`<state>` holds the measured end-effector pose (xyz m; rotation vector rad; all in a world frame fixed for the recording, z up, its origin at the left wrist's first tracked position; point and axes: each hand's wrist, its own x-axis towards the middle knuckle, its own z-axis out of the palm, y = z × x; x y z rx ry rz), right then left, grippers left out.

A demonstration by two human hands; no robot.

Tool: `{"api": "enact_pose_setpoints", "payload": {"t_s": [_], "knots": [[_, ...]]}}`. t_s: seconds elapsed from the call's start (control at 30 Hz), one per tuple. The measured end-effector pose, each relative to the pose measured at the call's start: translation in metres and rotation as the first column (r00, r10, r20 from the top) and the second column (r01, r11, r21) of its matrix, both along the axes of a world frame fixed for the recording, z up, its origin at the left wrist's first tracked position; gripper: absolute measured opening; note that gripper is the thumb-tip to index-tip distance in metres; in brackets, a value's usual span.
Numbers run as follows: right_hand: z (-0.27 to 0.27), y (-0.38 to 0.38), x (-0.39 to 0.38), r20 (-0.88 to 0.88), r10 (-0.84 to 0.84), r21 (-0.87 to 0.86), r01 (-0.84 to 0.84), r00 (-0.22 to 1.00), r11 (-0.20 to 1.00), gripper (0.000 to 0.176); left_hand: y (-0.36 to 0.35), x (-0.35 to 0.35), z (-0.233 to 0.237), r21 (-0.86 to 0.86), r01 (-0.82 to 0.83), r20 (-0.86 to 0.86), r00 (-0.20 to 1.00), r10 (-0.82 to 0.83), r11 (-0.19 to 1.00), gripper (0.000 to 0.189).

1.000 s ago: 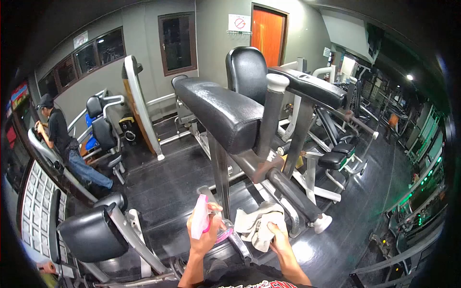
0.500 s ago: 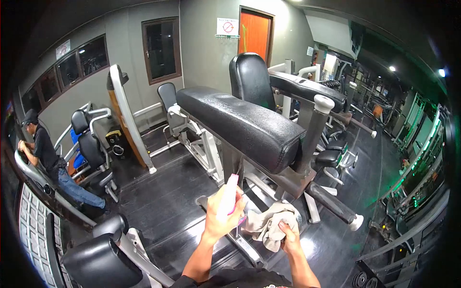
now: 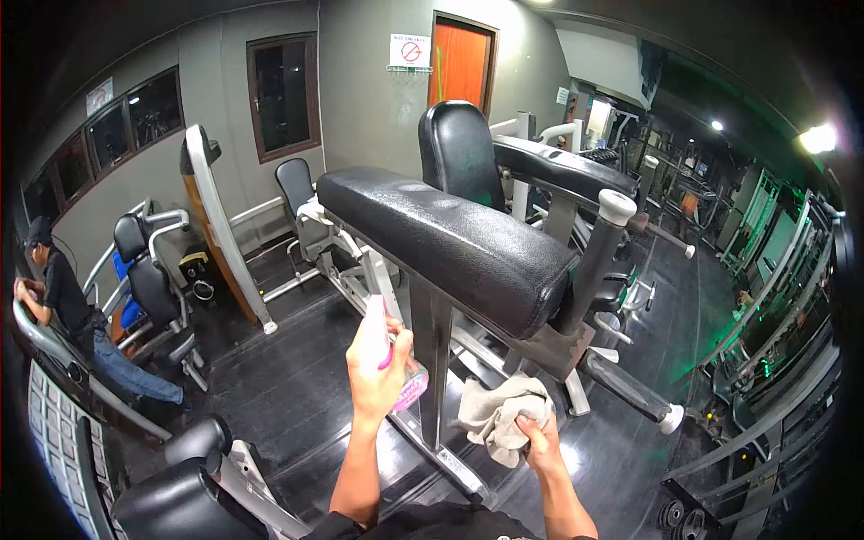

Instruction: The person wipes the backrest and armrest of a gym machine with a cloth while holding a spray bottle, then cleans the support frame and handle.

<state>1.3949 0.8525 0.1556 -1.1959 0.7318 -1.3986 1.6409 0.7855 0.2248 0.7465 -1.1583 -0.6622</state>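
Note:
My left hand (image 3: 378, 371) is closed around a spray bottle (image 3: 412, 391) with a white and pink trigger head and a pink label on its clear body. The bottle stands in front of the machine's metal post. Bunched in my right hand (image 3: 540, 443) is a beige cloth (image 3: 506, 416), its folds hanging below the fingers. Just above both hands lies a long black padded armrest (image 3: 441, 238) of a gym machine, with a dull sheen on its top. Neither hand touches the pad.
A black backrest (image 3: 457, 153) rises behind the armrest. To the right a black lever with a white end cap (image 3: 670, 418) sticks out. Another person (image 3: 72, 306) leans on a machine at far left. A black seat pad (image 3: 180, 504) is at lower left.
My left hand has moved left with the spray bottle, so more of the bottle shows. The cloth has shifted slightly left and up. The whole view has turned a little.

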Motion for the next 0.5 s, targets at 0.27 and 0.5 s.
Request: {"api": "enact_pose_setpoints", "payload": {"t_s": [0.27, 0.5], "knots": [[0.001, -0.011, 0.004, -0.014, -0.078, -0.069, 0.077, 0.997, 0.995, 0.036, -0.018, 0.020, -0.004, -0.044, -0.162, -0.017, 0.987, 0.161, 0.986, 0.052], [0.022, -0.011, 0.037, 0.233, -0.417, -0.569, 0.471, 0.879, 0.674, 0.046, -0.035, 0.033, -0.004, -0.088, -0.104, 0.014, 0.994, 0.106, 0.991, 0.049]]}}
